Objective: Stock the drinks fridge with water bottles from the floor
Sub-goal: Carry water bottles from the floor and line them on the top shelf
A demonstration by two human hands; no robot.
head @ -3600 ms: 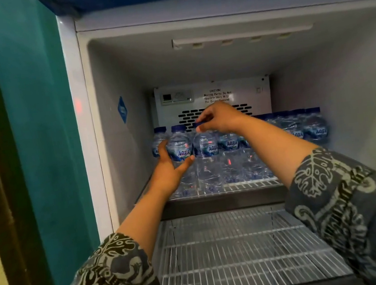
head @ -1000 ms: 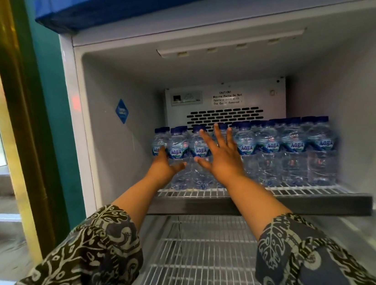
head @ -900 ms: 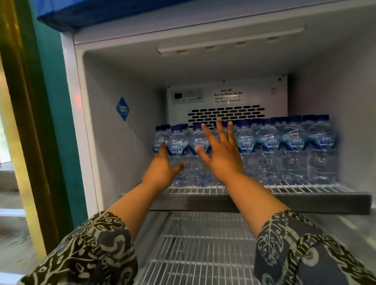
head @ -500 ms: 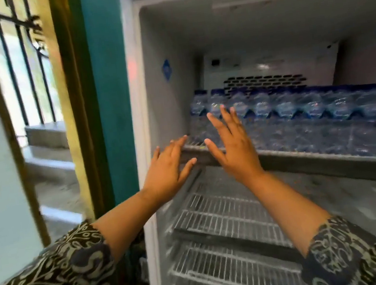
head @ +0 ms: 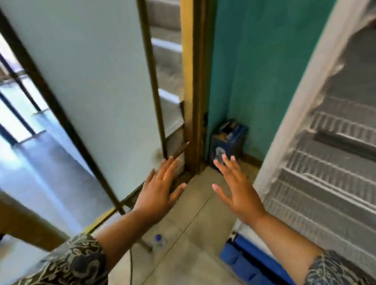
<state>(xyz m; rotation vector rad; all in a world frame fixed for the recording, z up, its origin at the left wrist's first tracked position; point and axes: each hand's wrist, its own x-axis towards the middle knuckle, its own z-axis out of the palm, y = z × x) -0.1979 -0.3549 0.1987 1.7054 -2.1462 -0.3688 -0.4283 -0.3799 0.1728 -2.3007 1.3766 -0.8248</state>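
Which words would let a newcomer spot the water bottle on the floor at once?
From the open fridge on the right, look left across the pale floor to just below the left forearm. A small clear water bottle sits there, beside a thin dark cable. Its round blue cap sets it apart from the boxy blue container in the corner.

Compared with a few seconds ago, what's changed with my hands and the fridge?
Both hands let go of the shelved bottles and drew out of the fridge. The left hand and right hand now hover open and empty above the floor, where one water bottle sits. The view swung down and left, hiding the stocked shelf. The fridge is still open.
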